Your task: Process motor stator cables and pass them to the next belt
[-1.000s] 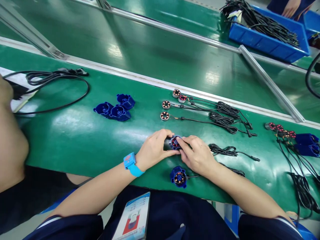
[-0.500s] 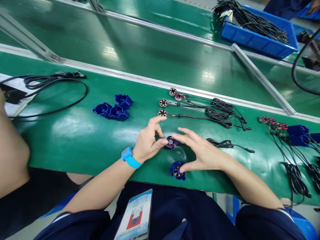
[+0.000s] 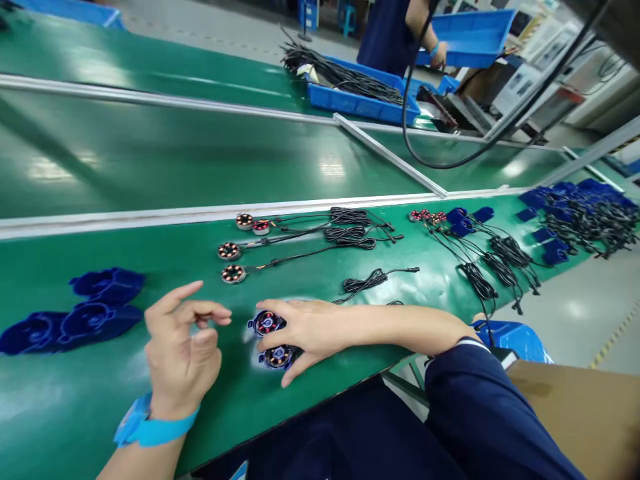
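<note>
My right hand (image 3: 310, 330) spreads over two blue plastic housings standing side by side on the green table, its fingers wrapped around them. A round motor coil with red windings (image 3: 268, 323) sits in the upper housing. The lower housing holds a coil with copper windings (image 3: 278, 357). To their left, my left hand (image 3: 183, 353) is lifted, empty, its fingers bent and apart, a blue band on the wrist. Beyond it lie several blue housings, one of them a hollow housing (image 3: 93, 320). Loose coils on cables, such as a copper-wound coil (image 3: 233, 273), rest just above my hands.
A coiled black cable (image 3: 367, 280) lies above my right forearm. Farther right are red coils (image 3: 425, 215) with cables and a pile of blue housings (image 3: 580, 200). A metal rail (image 3: 390, 155) crosses behind. A blue bin (image 3: 360, 100) holds cables; another person (image 3: 390, 33) stands beyond.
My view has swung to the right. The two housings now stand together under my right hand, where before they were apart. My left hand has come off the upper one and moved left.
</note>
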`<state>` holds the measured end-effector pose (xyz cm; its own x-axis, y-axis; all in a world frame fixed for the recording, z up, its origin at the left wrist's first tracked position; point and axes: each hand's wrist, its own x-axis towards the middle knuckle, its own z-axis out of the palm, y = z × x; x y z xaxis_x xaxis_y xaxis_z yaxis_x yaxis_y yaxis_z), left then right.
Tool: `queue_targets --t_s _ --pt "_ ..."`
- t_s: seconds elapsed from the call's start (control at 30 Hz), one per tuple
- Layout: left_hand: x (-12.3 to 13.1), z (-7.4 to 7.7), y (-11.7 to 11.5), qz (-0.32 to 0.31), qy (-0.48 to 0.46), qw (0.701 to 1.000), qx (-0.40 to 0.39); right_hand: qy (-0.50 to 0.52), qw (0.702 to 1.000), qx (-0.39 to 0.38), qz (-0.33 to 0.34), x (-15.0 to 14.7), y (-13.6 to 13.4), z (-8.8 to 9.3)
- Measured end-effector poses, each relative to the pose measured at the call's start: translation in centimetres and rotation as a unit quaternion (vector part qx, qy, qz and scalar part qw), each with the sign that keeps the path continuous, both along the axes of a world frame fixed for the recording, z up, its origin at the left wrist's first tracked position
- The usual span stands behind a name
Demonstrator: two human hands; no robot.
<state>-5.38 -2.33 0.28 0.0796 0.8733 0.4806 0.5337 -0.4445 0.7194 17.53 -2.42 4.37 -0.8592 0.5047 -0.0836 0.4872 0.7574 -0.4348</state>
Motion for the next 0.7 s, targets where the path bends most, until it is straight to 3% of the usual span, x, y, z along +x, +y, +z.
queue_targets --t_s 0.17,0.27,0.37,0.47,0.6,0.7 --pt "-0.3 0.6 0.7 -0.001 0.022 0.999 0.040 0.076 0.993 -0.065 -0.055 -0.3 -0.3 -0.2" --pt "-0.6 0.3 1.0 0.001 0.045 0.997 0.069 0.226 0.954 -0.121 -0.156 2.2 -1.2 1.4" --pt "0.1 -0.2 0.7 -0.027 0.081 0.994 0.064 0.370 0.885 -0.146 -0.243 6.8 -2.1 4.3" --pt "2.3 -0.3 -0.2 -0.112 0.125 0.980 0.104 0.514 0.794 -0.108 -0.307 13.1 -3.2 7.7" --pt "6.7 0.1 -2.2 -0.292 0.205 0.919 0.167 0.602 0.680 -0.051 -0.416 22.1 -5.9 12.4" --pt "10.1 0.0 -3.6 -0.382 0.259 0.867 0.188 0.602 0.610 0.019 -0.515 28.6 -8.9 16.2"
